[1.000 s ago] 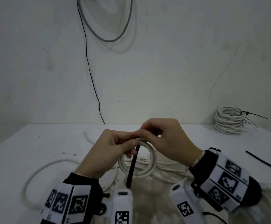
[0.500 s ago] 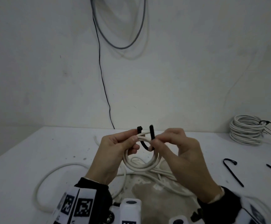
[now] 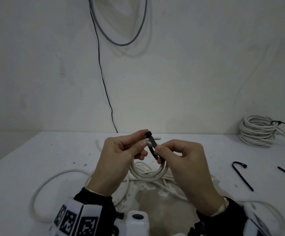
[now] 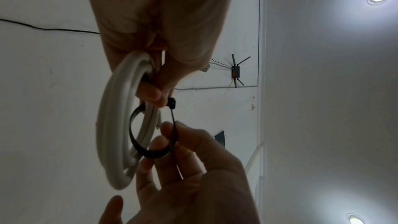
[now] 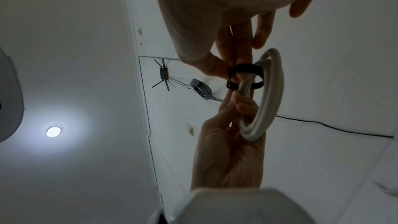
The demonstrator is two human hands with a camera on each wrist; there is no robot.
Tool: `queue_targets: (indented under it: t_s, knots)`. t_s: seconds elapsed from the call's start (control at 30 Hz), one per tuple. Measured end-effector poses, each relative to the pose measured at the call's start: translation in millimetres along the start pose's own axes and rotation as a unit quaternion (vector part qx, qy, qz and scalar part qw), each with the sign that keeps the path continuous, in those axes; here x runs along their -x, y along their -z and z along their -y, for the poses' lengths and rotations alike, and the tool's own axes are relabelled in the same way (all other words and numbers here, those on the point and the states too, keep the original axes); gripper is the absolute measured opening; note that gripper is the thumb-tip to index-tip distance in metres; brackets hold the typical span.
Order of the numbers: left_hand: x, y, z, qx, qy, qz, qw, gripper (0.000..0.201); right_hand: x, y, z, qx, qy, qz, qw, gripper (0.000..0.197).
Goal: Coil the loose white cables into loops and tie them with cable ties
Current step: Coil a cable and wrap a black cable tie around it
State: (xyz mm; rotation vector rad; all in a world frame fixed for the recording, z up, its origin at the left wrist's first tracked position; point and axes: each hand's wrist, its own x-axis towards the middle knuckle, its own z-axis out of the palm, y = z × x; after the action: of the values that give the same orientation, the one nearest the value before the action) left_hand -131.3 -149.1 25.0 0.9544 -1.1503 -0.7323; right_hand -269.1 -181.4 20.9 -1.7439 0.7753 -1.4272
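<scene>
- Left hand (image 3: 119, 150) grips a small white cable coil (image 3: 148, 174) at its top, thumb and forefinger also pinching the head of the black cable tie (image 3: 152, 142).
- Right hand (image 3: 184, 157) pinches the tie's strap just below and right of that head; the strap is bent into a loop round the coil's strands, clearest in the left wrist view (image 4: 150, 152).
- Coil is held up between both hands, above the table (image 3: 28, 159); the rest of the white cable (image 3: 53, 178) trails loose on the surface under the wrists.
- Looks like the tail is at or just through the head; can't tell whether the ratchet has caught.
- To do it well, I'd say: keep the left pinch firm so the turns stay stacked, pull the tail straight in line with the head, and check all strands sit inside the loop before cinching.
- Risk: a turn slipping out of the loop while tightening.
- Beyond the right hand, far off: a finished coil (image 3: 255, 132) already tied. Nearer, right of that hand: spare black ties (image 3: 240, 174).
- Writing: none readable on cable or tie. Wrist bands (image 3: 77, 222) carry black-and-white square marker patterns, no legible text.
</scene>
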Motion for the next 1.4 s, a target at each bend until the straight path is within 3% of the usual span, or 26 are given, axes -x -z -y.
queue_targets:
  t_s: [0.6, 0.97, 1.27, 1.4]
  knots:
    - [2.6, -2.2, -0.7, -0.012, -0.013, 0.015, 1.0, 0.028, 1.8, 2.3, 8.6, -0.019, -0.045, 0.007, 0.999, 0.025]
    - [3.2, -3.1, -1.2, -0.054, -0.052, 0.03, 0.997, 0.029, 3.7, 0.9, 8.4, -0.057, -0.053, -0.023, 0.997, 0.023]
    - [4.0, -2.3, 3.1, -0.076, -0.054, 0.046, 0.995, 0.027, 1.2, 4.5, 2.6, -0.036, -0.048, -0.001, 0.998, 0.018]
    - [6.6, -6.2, 5.2, -0.125, -0.064, 0.071, 0.987, 0.028, -3.5, 11.9, 1.5, -0.091, -0.074, 0.012, 0.993, 0.022]
